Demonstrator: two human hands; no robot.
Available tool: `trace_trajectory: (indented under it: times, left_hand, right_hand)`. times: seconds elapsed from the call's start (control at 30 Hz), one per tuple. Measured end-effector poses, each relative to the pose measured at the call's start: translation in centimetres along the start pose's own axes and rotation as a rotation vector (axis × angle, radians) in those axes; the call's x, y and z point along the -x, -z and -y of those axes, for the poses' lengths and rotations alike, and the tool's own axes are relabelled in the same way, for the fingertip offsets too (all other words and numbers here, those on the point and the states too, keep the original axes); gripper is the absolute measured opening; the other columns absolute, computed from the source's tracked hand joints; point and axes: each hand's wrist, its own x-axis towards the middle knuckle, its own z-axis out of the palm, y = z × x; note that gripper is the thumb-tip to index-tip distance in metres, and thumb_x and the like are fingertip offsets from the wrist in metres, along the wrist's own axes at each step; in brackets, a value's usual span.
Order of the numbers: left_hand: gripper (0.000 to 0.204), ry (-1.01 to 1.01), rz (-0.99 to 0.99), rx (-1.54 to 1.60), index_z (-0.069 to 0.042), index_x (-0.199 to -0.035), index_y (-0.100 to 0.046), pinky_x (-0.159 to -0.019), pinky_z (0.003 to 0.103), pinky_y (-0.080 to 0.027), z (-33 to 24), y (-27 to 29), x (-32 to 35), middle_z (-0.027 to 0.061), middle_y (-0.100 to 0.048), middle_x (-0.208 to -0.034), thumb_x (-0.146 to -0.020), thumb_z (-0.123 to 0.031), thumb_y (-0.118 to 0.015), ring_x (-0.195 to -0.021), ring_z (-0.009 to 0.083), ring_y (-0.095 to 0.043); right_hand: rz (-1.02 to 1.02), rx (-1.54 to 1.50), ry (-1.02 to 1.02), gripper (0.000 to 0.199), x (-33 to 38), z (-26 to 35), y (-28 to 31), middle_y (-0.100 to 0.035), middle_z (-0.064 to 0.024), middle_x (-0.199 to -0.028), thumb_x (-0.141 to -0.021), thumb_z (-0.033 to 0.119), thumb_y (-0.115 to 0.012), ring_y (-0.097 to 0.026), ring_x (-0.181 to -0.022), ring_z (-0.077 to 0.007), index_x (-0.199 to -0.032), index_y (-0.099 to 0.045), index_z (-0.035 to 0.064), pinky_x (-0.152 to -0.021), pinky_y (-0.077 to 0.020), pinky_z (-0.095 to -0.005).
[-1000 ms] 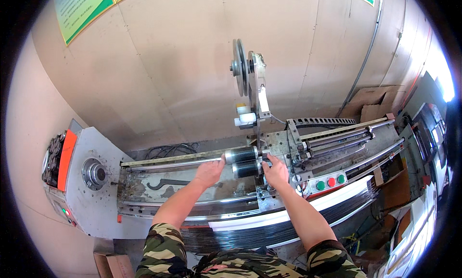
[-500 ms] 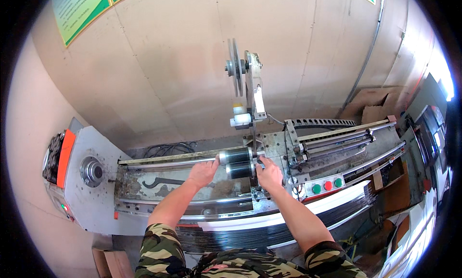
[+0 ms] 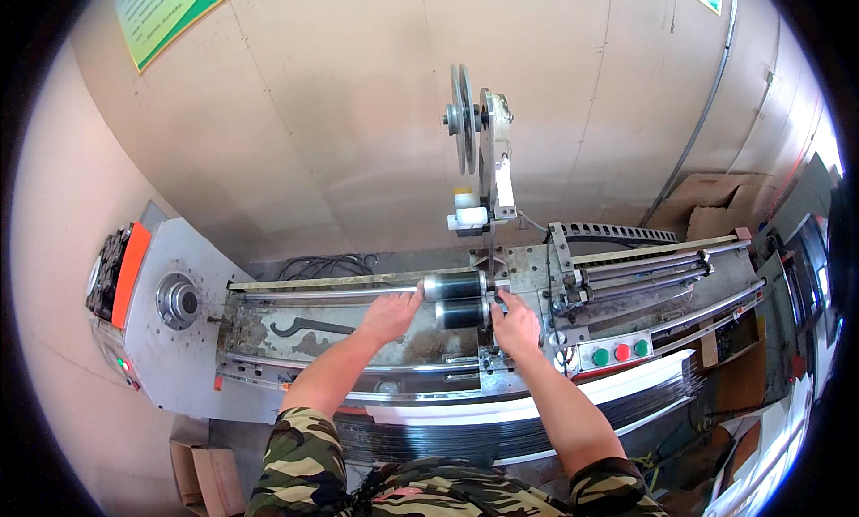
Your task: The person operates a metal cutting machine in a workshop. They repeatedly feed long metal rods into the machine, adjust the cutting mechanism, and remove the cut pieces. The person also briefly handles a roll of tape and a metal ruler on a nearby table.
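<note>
Two short black rollers with silver ends lie side by side across the machine bed: an upper roller [image 3: 455, 286] and a lower roller [image 3: 461, 315]. My left hand [image 3: 392, 315] has its fingers closed at the left end of the upper one. At the rollers' right ends is my right hand [image 3: 516, 326], its thumb and forefinger bent close together on a small part that the fingers mostly hide. Behind the rollers rises an upright arm [image 3: 504, 181] with a metal disc reel [image 3: 462, 119] and white plastic rollers [image 3: 467, 218].
A hook spanner [image 3: 313, 326] lies on the bed left of my hands. The grey headstock [image 3: 178, 301] stands far left. On the right are a panel with green and red buttons [image 3: 623, 352] and metal shafts [image 3: 644, 280]. Long thin black rods [image 3: 429, 438] lie in front.
The whole scene has shifted a little to the right in view. Both hands stay at the roller ends with almost the same grip.
</note>
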Motion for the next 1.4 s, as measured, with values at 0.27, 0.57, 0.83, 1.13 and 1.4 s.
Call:
trace_trajectory:
  times: [0.27, 0.57, 0.83, 1.13, 1.4]
  left_hand:
    - [0.06, 0.037, 0.064, -0.009, 0.0, -0.145, -0.04, -0.067, 0.042, -0.053, -0.3, -0.3, 0.1, 0.0118, -0.065, -0.092, -0.087, -0.011, -0.051, -0.081, 0.0295, -0.066]
    - [0.058, 0.008, 0.027, 0.022, 0.003, -0.141, -0.045, -0.064, 0.04, -0.054, -0.9, -0.3, 0.5, 0.012, -0.062, -0.085, -0.084, -0.008, -0.053, -0.076, 0.0288, -0.065]
    - [0.056, 0.01, -0.042, 0.031, 0.003, -0.139, -0.047, -0.064, 0.04, -0.053, -1.3, -1.0, 1.0, 0.0106, -0.062, -0.081, -0.085, -0.011, -0.052, -0.072, 0.027, -0.065]
    - [0.056, 0.011, -0.002, 0.03, 0.003, -0.141, -0.045, -0.064, 0.039, -0.053, -1.8, -0.8, 1.3, 0.0114, -0.065, -0.083, -0.086, -0.01, -0.051, -0.074, 0.0269, -0.065]
    - [0.058, 0.028, 0.074, 0.076, 0.003, -0.144, -0.04, -0.067, 0.042, -0.054, -2.1, -0.4, 1.6, 0.013, -0.065, -0.088, -0.088, -0.011, -0.051, -0.077, 0.0294, -0.066]
  right_hand:
    - [-0.009, 0.006, 0.009, 0.039, 0.3, -0.1, -0.1, -0.061, -0.0126, -0.131, -0.092, 0.033, -0.061, -0.062, -0.112, -0.0394, -0.126, -0.065, 0.014, -0.095, -0.0495, -0.0483]
    - [-0.015, 0.042, 0.031, 0.038, 0.4, -1.2, -0.7, -0.061, -0.0109, -0.132, -0.093, 0.033, -0.06, -0.062, -0.112, -0.0389, -0.126, -0.065, 0.0159, -0.095, -0.0496, -0.0478]
    - [-0.026, 0.078, 0.034, 0.036, 0.8, -1.6, -0.9, -0.062, -0.01, -0.131, -0.093, 0.032, -0.06, -0.063, -0.111, -0.0386, -0.125, -0.066, 0.0161, -0.094, -0.0499, -0.0473]
    - [-0.022, 0.092, 0.015, 0.035, 1.6, -1.0, -0.3, -0.063, -0.0107, -0.129, -0.093, 0.032, -0.061, -0.063, -0.11, -0.0379, -0.124, -0.066, 0.0168, -0.094, -0.0504, -0.0469]
    - [-0.037, 0.116, 0.051, 0.035, 1.9, -1.7, -0.7, -0.064, -0.0111, -0.127, -0.093, 0.032, -0.061, -0.063, -0.111, -0.0366, -0.123, -0.067, 0.0166, -0.093, -0.0508, -0.0456]
